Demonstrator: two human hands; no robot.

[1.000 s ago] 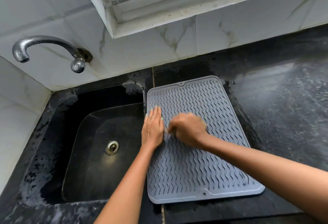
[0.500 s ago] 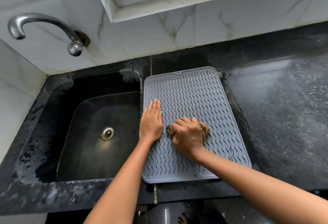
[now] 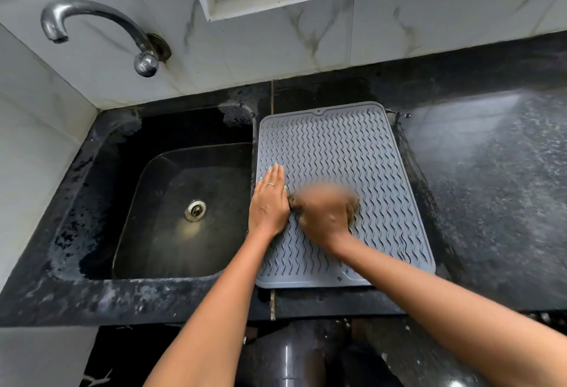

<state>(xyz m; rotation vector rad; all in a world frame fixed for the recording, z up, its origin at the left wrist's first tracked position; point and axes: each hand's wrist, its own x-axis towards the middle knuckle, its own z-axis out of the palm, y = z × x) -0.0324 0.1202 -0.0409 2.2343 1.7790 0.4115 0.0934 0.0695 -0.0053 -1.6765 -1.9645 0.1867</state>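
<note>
- Black speckled stone is the biggest thing on my feed: the bench runs across the whole view, and it looks wet and shiny on the right side.
- Behind it is a white marble-look tiled wall, with a window ledge jutting out at the top.
- The sink is cut into the bench on the left. It's a dark basin with a bit of murky water in the bottom, as far as I can tell.
- The grey silicone drying mat, with wavy ridges, lies flat on the bench just right of the sink. Its left edge sits right at the basin's rim.
- A curved chrome tap comes out of the wall above the sink, and its spout is well clear of the mat.
- The left hand is flat on the mat's left edge, palm down, with straight fingers held close together, pressing it in place.
- The right hand is mid-mat and touching the left one. It's smeared with blur, but the fingers look bunched over something.
- That something is a brown scrubber, which pokes out on both sides of the fist and is down on the ridges.
- The round metal drain sits in the sink floor.
- Smallest of all is a thin ring on a left finger.
</note>
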